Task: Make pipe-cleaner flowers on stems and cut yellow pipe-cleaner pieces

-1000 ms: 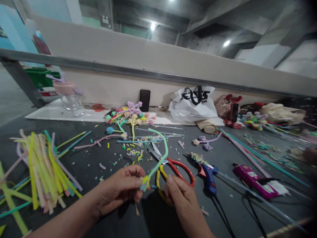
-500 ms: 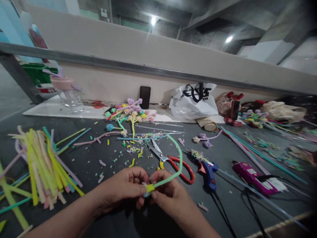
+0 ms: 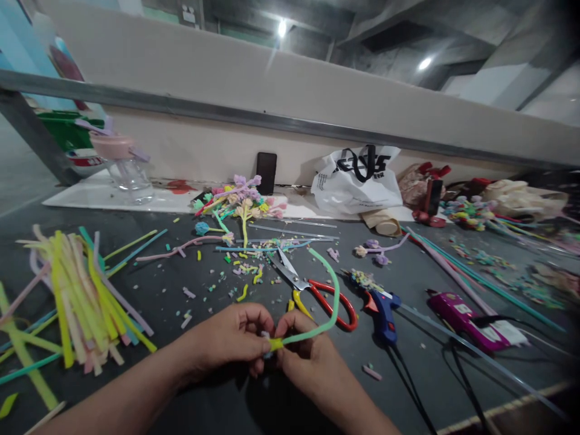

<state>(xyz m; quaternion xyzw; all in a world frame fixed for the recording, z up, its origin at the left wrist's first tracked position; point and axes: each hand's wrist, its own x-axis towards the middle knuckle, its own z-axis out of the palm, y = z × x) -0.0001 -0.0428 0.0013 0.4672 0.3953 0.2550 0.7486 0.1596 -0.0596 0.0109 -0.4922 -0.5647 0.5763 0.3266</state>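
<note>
Between my two hands is a green pipe cleaner (image 3: 334, 296), its long free end curving up to the right. A short yellow piece (image 3: 275, 344) wraps its lower end, with a bluish-lilac bit partly hidden among the fingers. My left hand (image 3: 235, 338) pinches the yellow piece and what lies beneath it. My right hand (image 3: 308, 356) grips the same end from the right, thumb and fingers closed around it. Just beyond the hands lie scissors (image 3: 317, 290) with red and yellow handles, blades apart.
Left lies a pile of pipe cleaners (image 3: 81, 290). Right are a blue glue gun (image 3: 384, 317) and a purple device (image 3: 471, 320) with cords. Behind stand finished fuzzy flowers (image 3: 244, 205), a phone (image 3: 266, 173), a white bag (image 3: 357, 184) and a clear bottle (image 3: 129, 178). Scraps litter the middle.
The hands keep their hold on the green pipe cleaner, whose free curve has shifted slightly right. Less of the yellow piece shows between the fingers. The view has tilted a little.
</note>
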